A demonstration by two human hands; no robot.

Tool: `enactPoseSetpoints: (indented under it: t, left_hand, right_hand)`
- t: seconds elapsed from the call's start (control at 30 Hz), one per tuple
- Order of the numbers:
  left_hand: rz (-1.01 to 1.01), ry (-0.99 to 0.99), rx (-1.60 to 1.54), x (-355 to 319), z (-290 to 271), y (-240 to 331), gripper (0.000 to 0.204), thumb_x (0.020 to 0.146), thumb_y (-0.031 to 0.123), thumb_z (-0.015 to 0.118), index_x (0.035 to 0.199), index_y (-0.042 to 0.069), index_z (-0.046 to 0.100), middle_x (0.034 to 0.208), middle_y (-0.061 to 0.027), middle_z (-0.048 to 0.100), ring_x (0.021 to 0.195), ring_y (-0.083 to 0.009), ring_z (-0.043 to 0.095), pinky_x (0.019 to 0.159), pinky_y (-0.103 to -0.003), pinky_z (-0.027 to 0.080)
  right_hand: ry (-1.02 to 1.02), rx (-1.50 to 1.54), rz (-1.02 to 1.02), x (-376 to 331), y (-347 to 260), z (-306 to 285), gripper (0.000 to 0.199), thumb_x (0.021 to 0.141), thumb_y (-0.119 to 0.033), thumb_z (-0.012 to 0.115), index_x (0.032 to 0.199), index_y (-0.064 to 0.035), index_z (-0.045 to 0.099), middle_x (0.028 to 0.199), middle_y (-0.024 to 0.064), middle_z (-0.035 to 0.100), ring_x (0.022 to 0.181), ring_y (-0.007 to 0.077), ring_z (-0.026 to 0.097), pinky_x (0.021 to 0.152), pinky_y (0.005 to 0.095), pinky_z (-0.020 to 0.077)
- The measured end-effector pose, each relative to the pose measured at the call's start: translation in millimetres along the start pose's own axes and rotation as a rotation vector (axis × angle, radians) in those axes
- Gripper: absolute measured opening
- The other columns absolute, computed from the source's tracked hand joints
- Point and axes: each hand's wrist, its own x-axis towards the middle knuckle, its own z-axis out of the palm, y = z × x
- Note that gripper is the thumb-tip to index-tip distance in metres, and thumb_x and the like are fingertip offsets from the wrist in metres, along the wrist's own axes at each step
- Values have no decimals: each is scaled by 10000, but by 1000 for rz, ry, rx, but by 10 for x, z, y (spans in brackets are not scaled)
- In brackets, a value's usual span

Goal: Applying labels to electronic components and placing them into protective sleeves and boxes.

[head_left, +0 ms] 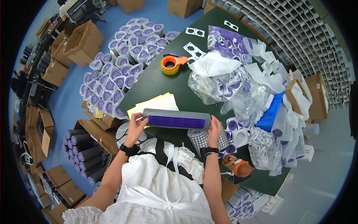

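Note:
Level across the front of the green table lies a grey, tube-shaped tower fan (176, 119) with a purple slatted grille facing up. My left hand (137, 128) grips its left end, and my right hand (214, 130) is closed around the right end. Papers in white and yellow (158, 102) lie partly behind the fan on the left. Just below it, next to my right hand, is a white dotted cylindrical container (199, 139). White cards with purple rings (234, 128) lie to the right of that hand.
An orange tape dispenser (169, 64) rests on the green table (149, 76). Plastic bags of purple-ringed parts (220, 80), a blue tray (271, 112) and a bottle with an orange cap (242, 168) crowd the right. Left are wrapped tubes (119, 61) and a carton of grey tubes (89, 155).

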Motion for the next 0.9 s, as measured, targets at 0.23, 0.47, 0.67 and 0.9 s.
enactPoseSetpoints:
  t: [0.23, 0.47, 0.67, 0.9]
  left_hand:
    - [-64, -30, 234, -38, -17, -108, 618, 859, 210, 720, 1346, -21, 418, 1153, -175, 562, 1031, -241, 609, 857, -335, 514]
    - [-12, -51, 249, 38, -35, -155, 549, 862, 192, 717, 1299, -39, 478, 1165, -176, 579, 1034, -252, 614, 838, -331, 529]
    - [26, -43, 209, 60, -95, -258, 562, 823, 208, 749, 1274, -34, 517, 1159, -168, 609, 999, -239, 625, 815, -335, 530]
    - [-87, -292, 298, 41, -259, -386, 672, 788, 81, 755, 1366, 28, 417, 1263, -138, 555, 1115, -266, 578, 919, -370, 495]
  right_hand:
    - [-101, -824, -434, -13, 70, 58, 351, 900, -174, 655, 1246, -125, 627, 1007, 51, 455, 891, 170, 495, 836, 296, 425]
    - [-112, -724, -384, 16, 130, 135, 475, 825, -211, 739, 1255, -89, 581, 1220, 141, 510, 1119, 260, 537, 954, 346, 435]
    - [-148, -573, -263, 76, 135, 134, 465, 795, -134, 762, 1217, -47, 587, 1188, 114, 529, 1050, 221, 572, 920, 331, 459]
    - [-151, -543, -254, 91, 159, 102, 392, 803, -117, 751, 1148, -27, 590, 1127, 97, 554, 1002, 192, 581, 886, 305, 462]
